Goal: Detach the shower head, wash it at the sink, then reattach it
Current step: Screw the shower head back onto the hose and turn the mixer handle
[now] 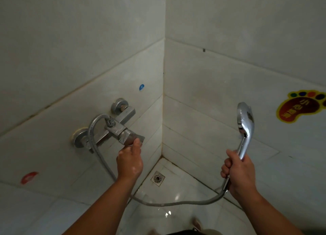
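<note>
A chrome shower head (pixel 245 118) stands upright at the right, its face turned left, with my right hand (pixel 237 173) shut around its handle. A metal hose (pixel 178 203) sags from the handle's lower end, crosses behind my left forearm and climbs to the wall mixer tap (pixel 121 125) on the left wall. My left hand (pixel 130 161) reaches up to the mixer's lever (pixel 134 137); the thumb rests on the lever's end and the fingers curl under it.
I face a corner of white tiled walls. A floor drain (pixel 157 178) sits in the corner on the wet floor. A blue dot sticker (pixel 141 87) and a red sticker (pixel 29 178) mark the left wall; a foot-shaped sticker (pixel 299 107) marks the right wall.
</note>
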A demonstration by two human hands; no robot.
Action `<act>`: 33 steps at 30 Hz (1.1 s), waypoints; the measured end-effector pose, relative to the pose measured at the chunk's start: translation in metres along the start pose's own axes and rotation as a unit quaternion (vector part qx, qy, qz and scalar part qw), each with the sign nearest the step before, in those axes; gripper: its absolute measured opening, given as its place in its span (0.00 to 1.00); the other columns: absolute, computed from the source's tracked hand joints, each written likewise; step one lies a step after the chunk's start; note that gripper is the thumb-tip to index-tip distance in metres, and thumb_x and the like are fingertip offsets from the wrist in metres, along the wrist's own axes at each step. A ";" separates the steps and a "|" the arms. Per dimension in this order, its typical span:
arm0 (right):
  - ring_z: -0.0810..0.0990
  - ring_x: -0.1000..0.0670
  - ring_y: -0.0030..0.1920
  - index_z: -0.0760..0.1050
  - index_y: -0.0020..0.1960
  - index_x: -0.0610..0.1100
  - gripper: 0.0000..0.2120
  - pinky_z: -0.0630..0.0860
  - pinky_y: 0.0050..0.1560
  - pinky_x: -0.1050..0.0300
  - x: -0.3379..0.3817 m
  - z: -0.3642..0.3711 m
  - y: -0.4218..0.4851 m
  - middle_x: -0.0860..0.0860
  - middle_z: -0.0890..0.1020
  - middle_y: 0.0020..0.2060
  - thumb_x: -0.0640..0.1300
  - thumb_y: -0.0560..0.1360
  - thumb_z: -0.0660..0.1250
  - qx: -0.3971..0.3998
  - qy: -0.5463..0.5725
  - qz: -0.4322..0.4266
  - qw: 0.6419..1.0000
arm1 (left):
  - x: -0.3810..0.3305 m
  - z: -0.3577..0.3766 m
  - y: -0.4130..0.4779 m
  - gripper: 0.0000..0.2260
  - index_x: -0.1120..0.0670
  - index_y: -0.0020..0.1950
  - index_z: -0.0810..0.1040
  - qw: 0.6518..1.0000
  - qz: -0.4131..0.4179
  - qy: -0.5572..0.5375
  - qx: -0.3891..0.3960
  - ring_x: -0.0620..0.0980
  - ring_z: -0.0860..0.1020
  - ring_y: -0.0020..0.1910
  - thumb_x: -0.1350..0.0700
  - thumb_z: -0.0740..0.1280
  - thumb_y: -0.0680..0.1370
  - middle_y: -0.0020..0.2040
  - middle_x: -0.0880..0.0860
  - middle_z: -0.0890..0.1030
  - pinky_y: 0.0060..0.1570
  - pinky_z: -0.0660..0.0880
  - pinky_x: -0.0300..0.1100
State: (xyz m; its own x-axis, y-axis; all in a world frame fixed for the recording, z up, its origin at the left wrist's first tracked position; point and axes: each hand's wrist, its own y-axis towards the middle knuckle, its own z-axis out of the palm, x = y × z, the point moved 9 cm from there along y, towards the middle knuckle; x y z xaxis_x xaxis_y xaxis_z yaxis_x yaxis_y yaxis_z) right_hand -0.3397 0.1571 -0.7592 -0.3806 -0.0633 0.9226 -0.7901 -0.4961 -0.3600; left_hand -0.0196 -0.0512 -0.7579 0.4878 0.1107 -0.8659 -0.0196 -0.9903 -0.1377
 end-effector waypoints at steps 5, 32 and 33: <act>0.61 0.51 0.22 0.63 0.39 0.47 0.14 0.61 0.24 0.57 -0.006 -0.007 -0.005 0.49 0.63 0.24 0.41 0.79 0.66 -0.018 -0.006 0.017 1.000 | -0.003 -0.001 0.001 0.34 0.58 0.50 0.87 1.000 0.012 -0.014 0.001 0.58 0.84 0.52 0.34 0.50 0.78 0.46 0.59 0.87 0.61 0.77 0.56; 0.60 0.51 0.21 0.62 0.37 0.48 0.16 0.59 0.22 0.61 -0.013 -0.012 -0.019 0.50 0.62 0.23 0.41 0.78 0.66 -0.061 0.010 0.036 0.997 | -0.016 0.008 -0.025 0.11 0.50 0.46 0.79 0.955 -0.079 -0.274 0.074 0.49 0.85 0.51 0.51 0.60 0.85 0.46 0.52 0.85 0.63 0.78 0.53; 0.60 0.51 0.21 0.61 0.37 0.48 0.16 0.59 0.22 0.61 -0.014 -0.012 -0.019 0.50 0.62 0.23 0.41 0.78 0.66 -0.062 0.007 0.037 0.997 | -0.015 0.008 -0.024 0.12 0.50 0.47 0.79 0.956 -0.077 -0.273 0.070 0.49 0.85 0.50 0.50 0.60 0.85 0.47 0.54 0.85 0.62 0.79 0.52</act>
State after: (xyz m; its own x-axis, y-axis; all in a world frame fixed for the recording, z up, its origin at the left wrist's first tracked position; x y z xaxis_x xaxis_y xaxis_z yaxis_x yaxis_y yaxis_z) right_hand -0.3252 0.1779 -0.7664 -0.4459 -0.0830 0.8912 -0.8127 -0.3796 -0.4420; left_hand -0.0335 -0.0282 -0.7450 -0.0343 0.3196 -0.9469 -0.1205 -0.9419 -0.3135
